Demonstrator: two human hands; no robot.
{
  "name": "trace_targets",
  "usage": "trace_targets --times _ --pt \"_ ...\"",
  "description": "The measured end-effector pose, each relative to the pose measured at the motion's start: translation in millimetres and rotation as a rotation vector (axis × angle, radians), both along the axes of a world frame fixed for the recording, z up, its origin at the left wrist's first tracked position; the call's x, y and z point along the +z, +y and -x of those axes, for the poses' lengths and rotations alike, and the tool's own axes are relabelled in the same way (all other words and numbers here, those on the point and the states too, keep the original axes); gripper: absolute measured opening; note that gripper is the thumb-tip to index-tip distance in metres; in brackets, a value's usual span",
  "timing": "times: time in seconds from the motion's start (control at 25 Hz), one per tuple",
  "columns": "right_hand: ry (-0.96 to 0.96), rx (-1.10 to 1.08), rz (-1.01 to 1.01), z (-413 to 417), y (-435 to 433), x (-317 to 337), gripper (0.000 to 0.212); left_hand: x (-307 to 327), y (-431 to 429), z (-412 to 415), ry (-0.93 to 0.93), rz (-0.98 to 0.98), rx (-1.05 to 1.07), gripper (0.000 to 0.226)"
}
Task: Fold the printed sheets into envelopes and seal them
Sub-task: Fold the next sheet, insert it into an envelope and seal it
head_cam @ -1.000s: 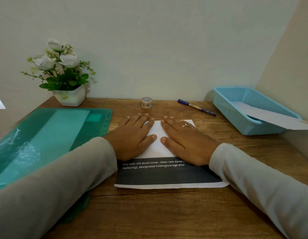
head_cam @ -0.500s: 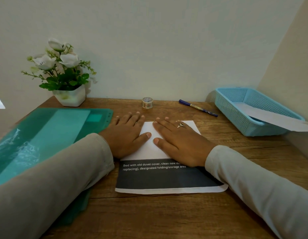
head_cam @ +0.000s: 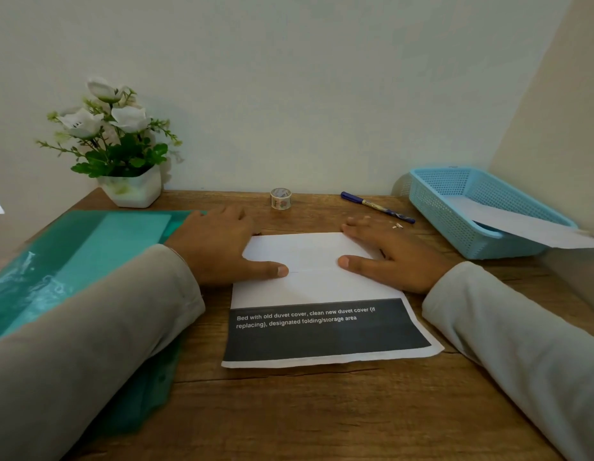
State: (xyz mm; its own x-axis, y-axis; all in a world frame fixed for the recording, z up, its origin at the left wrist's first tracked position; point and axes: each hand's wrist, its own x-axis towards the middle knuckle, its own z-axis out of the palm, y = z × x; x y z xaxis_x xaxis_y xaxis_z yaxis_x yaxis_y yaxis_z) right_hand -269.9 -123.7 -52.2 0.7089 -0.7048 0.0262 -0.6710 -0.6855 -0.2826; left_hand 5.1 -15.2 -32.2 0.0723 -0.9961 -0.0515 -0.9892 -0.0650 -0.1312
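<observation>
- Where it ran back to a pale wall, the wooden tabletop [head_cam: 322, 410] carried everything else.
- A translucent green folder [head_cam: 72, 261] lay flat along the left side, with a lighter sheet showing through its cover. The left sleeve [head_cam: 89, 344] crossed its near part.
- The printed sheet [head_cam: 322, 284] lay in the middle of the tabletop, straight before the person. Its far part was plain white, and its near part was a dark band with white lettering and a thin white margin.
- A light-blue mesh basket [head_cam: 455, 221] stood at the far right beside the side wall. It held one white paper [head_cam: 522, 224], which lay slanted and jutted out over the right rim.
- A white pot [head_cam: 132, 189] in the far left corner held white flowers [head_cam: 116, 128] among green leaves.
- The left grip [head_cam: 215, 247] was released, palm down on the sheet's left edge. Its thumb stretched onto the white part, and its straight fingers reached past the far corner onto the wood.
- The right grip [head_cam: 392, 257] was likewise released, lying flat on the sheet's right edge with its thumb on the white part. A faint line ran between the two thumb tips, which were apart.
- A blue pen [head_cam: 377, 207] lay slanted near the wall, between the basket and a roll of patterned tape [head_cam: 281, 198].
- A ring [head_cam: 397, 226] sat on a finger of the right grip.
</observation>
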Motion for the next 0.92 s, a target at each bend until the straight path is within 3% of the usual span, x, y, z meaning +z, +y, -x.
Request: trace_targets --times 0.16,0.28,0.44,0.56,0.76,0.92 --pt "-0.083 0.008 -0.003 2 -3 -5 0.096 -4 -3 -7 0.217 0.002 0.031 0.097" --pt "-0.196 0.004 -0.034 1 -1 -4 0.089 -5 -2 -7 0.332 0.043 0.042 0.079" --pt "-0.31 -0.068 -0.02 2 -1 -3 0.087 -12 1 -8 0.547 0.213 -0.002 0.08" --pt "-0.451 -0.084 0.047 1 0 -4 0.083 -16 -1 -11 0.588 0.387 -0.05 0.067" --pt "-0.607 -0.092 0.134 -1 2 -1 0.063 -16 -1 -6 0.623 0.647 -0.145 0.036" --pt "-0.768 -0.112 0.195 0 3 -2 0.035 -15 2 -3 0.747 0.734 -0.173 0.021"
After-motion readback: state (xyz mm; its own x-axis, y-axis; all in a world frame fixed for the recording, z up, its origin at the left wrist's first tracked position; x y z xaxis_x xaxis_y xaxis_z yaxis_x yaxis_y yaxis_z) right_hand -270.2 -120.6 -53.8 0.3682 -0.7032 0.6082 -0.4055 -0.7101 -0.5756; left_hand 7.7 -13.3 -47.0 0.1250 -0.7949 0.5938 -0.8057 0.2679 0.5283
